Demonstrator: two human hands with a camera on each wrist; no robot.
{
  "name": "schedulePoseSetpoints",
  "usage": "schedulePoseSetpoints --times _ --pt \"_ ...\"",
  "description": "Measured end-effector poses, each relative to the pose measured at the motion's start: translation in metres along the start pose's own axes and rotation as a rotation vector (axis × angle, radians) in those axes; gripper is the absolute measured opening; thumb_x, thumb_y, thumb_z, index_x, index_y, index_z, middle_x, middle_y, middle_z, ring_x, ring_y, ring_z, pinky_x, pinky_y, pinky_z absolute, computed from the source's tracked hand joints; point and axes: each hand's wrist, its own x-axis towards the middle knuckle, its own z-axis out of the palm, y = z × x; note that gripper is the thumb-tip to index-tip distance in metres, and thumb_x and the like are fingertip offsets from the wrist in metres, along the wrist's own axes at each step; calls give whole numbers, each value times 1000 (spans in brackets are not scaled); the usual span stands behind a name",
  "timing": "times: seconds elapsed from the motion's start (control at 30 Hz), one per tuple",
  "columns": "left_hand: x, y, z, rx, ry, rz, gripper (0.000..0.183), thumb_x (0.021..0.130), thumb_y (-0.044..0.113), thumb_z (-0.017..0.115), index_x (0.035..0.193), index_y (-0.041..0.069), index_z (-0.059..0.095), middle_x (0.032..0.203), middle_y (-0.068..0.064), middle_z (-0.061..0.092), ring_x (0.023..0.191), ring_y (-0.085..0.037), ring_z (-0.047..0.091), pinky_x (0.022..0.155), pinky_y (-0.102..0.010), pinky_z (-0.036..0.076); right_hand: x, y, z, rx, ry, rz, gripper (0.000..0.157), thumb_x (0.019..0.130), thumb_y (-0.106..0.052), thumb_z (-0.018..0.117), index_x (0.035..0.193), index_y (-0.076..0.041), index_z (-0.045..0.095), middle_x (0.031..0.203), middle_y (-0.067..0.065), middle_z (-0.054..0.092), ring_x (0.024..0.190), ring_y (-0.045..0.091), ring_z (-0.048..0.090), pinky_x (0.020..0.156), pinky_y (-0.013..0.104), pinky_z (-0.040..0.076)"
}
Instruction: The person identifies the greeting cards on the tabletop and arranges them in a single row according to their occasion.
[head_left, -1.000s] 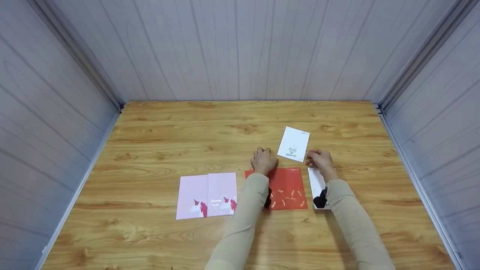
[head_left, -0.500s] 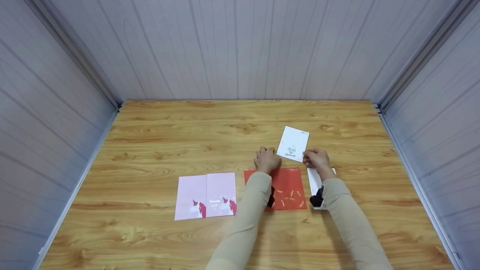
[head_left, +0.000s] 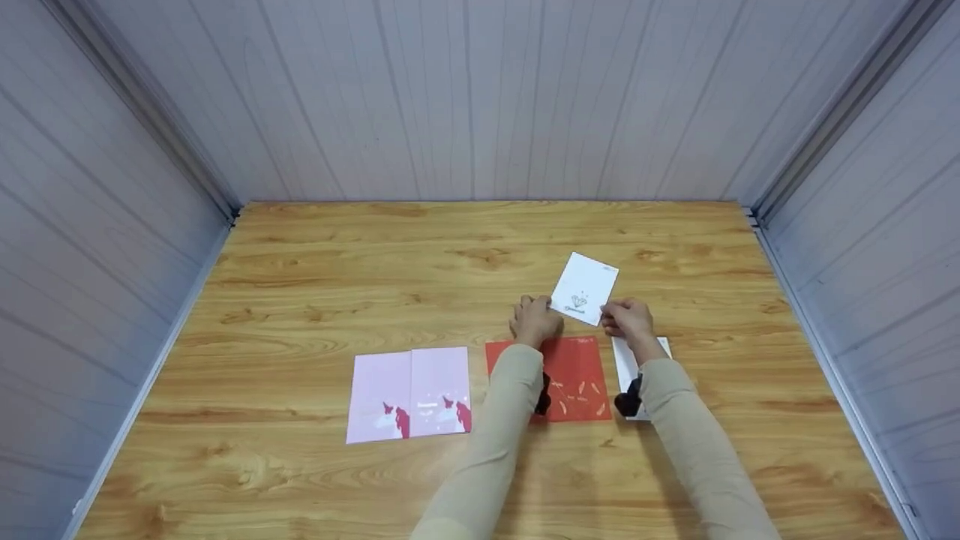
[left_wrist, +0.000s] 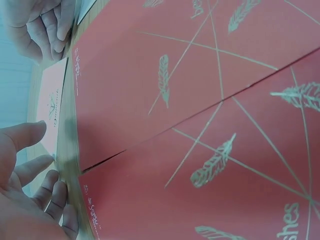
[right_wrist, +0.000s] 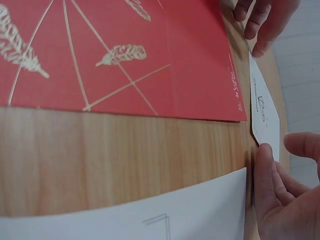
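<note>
A white card [head_left: 585,289] with a diamond drawing lies askew behind the red cards in the head view. My right hand [head_left: 628,321] pinches its near right corner between thumb and fingers. My left hand [head_left: 535,321] is at the card's left corner, thumb and fingers loosely spread, fingertips right at the edge. Two red cards [head_left: 577,375] with gold feathers lie edge to edge under my left forearm, partly hidden. Another white card [head_left: 628,367] lies to their right, partly covered by my right wrist; its printed lines show in the right wrist view.
Two pink cards [head_left: 379,394] with a unicorn print lie side by side to the left of the red ones. The wood-grain table [head_left: 337,270] is bounded by pale panel walls [head_left: 480,97] at the back and both sides.
My right hand has moved slightly left onto the diamond card's corner, and the card has turned a little. My left hand has shifted right to the card's other corner.
</note>
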Motion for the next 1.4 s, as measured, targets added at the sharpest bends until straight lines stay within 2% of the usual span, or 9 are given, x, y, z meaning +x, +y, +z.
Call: schedulePoseSetpoints --times 0.27,0.43,0.7,1.0,1.1,1.3,1.4 --pt "0 3 4 -5 36 -63 35 80 18 52 115 15 56 112 -5 44 102 -22 39 81 -42 30 -5 2 3 -31 47 -11 25 83 -9 55 104 5 51 84 15 58 64 15 58 59 27 48" --pt "0 4 4 -36 37 -68 32 82 20 52 113 13 57 111 -5 44 102 -22 39 82 -42 29 -8 3 5 -29 72 -30 21 83 -7 55 100 4 52 82 14 59 65 16 58 60 28 48" --pt "-2 5 3 -109 29 -75 38 79 26 58 114 11 57 109 -6 44 102 -23 37 81 -42 26 -7 4 7 -43 69 -26 24 83 -8 56 103 5 53 78 11 60 67 15 58 61 27 48" --pt "-4 8 5 -140 31 -85 37 79 27 60 111 9 56 112 -9 41 106 -26 35 82 -43 26 -6 5 7 -49 62 -21 28 83 -8 56 107 7 54 80 11 59 66 14 57 60 27 48" --pt "-2 8 7 -120 47 -95 39 80 24 58 115 8 53 116 -11 39 108 -27 34 83 -43 27 -6 5 9 -35 67 -22 28 83 -8 56 106 7 54 81 12 59 66 15 57 60 27 48" --pt "2 3 7 -6 109 -112 38 84 25 53 117 6 52 115 -12 38 105 -28 38 83 -43 33 -8 6 13 -12 59 -22 26 84 -10 54 105 6 54 84 13 60 71 17 58 61 27 48" --pt "3 1 7 -7 112 -106 38 84 27 55 116 6 53 113 -11 39 104 -27 38 82 -43 34 -8 6 15 -11 45 -21 26 85 -10 53 105 7 53 85 12 59 73 18 58 62 27 48"
